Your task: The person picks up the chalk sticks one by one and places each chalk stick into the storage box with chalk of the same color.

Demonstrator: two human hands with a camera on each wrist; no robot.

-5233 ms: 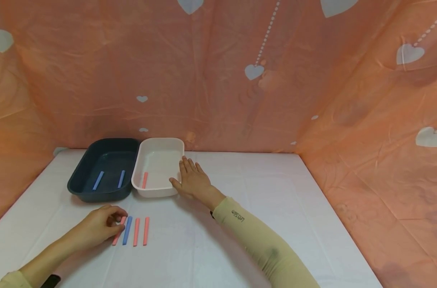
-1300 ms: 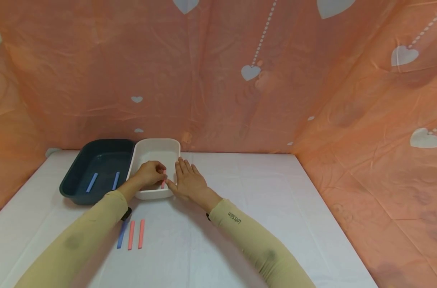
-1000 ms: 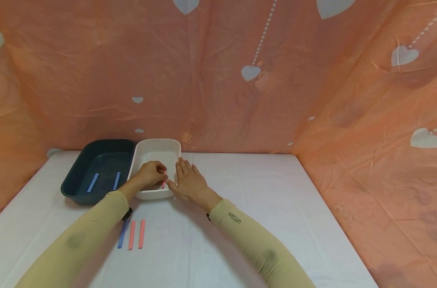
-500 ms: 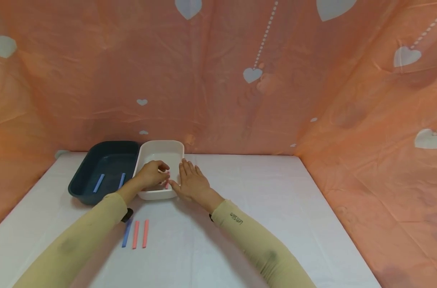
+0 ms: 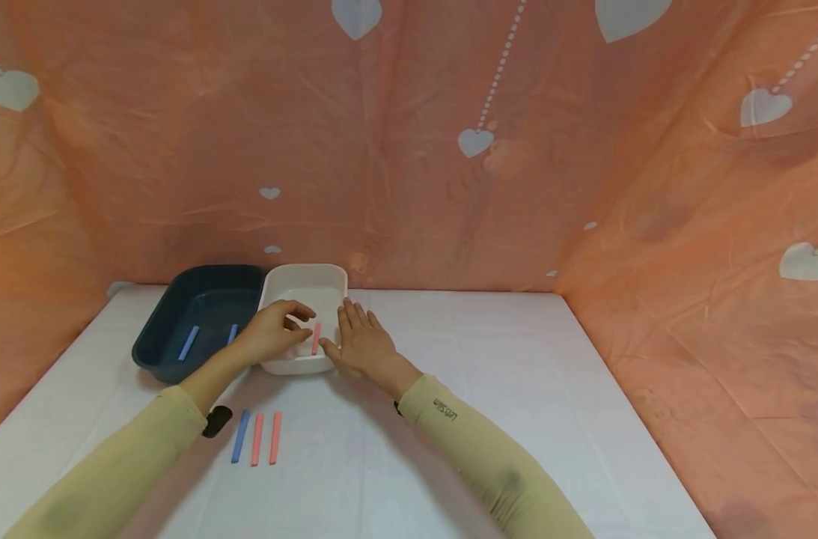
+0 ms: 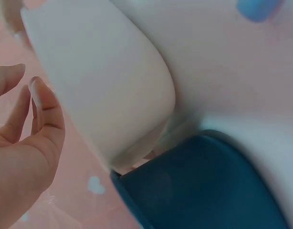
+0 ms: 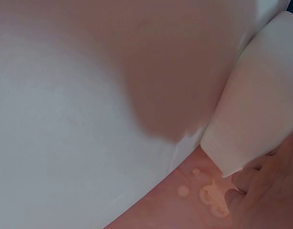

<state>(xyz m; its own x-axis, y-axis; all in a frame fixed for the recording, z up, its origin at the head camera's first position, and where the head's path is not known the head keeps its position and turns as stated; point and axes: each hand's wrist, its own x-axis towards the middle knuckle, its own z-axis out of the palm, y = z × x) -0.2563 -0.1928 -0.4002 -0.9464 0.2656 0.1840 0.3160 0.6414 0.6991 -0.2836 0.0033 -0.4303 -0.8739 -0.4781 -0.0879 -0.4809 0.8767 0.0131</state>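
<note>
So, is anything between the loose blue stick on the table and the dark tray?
Yes: in the head view the left forearm crosses between the loose blue stick and the dark tray, whose raised near wall also stands in the way.

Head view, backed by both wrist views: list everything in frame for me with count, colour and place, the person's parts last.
Table: 1, white, beneath the trays
Dark tray: 1, dark blue, back left of table
White tray: 1, white, right beside dark tray
Blue sticks: 3, blue, two in dark tray, one on table
Pink sticks: 3 visible, pink, one in partly hidden white tray, two on table
Backdrop: 1, orange, behind table and along its sides
Printed hearts: several, white, on backdrop
Sleeves: 2, tan, on forearms
Left hand: 1, bare, over white tray
Right hand: 1, bare, at white tray's right side
</note>
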